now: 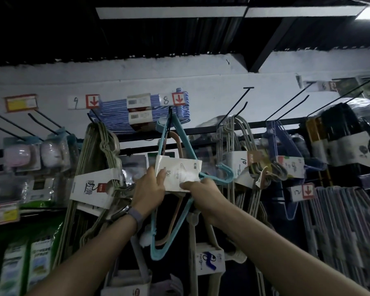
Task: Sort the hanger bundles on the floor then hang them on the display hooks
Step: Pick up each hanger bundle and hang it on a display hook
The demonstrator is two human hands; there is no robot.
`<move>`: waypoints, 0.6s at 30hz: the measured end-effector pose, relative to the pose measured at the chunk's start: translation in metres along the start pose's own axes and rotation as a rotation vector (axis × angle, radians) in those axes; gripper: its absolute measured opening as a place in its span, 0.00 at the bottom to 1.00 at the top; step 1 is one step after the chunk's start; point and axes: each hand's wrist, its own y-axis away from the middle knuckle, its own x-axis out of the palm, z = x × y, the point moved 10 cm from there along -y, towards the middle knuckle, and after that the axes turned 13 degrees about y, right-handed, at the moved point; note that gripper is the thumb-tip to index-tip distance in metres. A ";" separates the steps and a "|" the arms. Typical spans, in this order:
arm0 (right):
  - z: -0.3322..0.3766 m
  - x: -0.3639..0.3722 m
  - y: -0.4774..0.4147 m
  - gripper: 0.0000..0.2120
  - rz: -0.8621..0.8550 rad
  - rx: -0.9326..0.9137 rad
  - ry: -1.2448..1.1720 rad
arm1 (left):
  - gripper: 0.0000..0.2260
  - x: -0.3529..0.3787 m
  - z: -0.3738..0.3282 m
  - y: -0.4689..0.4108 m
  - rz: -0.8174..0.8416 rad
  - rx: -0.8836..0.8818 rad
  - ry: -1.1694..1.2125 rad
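Both raised: left hand and right hand pinching the white paper sleeve of a teal plastic hanger bundle. Hung over the black wire display hook, apparently just seated. Neighbouring hooks already filled; floor out of view.

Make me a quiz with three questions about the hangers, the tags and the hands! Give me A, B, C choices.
1. Where is the teal hanger bundle?
A. on the floor
B. up at the hook under the tag marked 8
C. in a box

2. What colour are the arrows on the price tags?
A. red
B. green
C. yellow

3. What are the hands doing?
A. hanging empty
B. only the left hand holds
C. both hold the bundle's white label

Answers:
1 B: its top meets that hook.
2 A: the arrows point down in red.
3 C: the left hand and right hand both grip the label's lower part.
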 end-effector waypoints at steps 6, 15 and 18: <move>-0.013 0.020 0.009 0.35 -0.004 -0.104 0.334 | 0.18 0.017 0.011 -0.005 0.016 -0.103 -0.016; -0.027 0.031 0.039 0.53 -0.003 -0.150 0.632 | 0.37 0.037 0.023 0.057 0.032 0.042 0.223; -0.036 0.026 0.045 0.52 -0.044 -0.173 0.635 | 0.40 0.042 0.019 0.085 0.060 0.130 0.119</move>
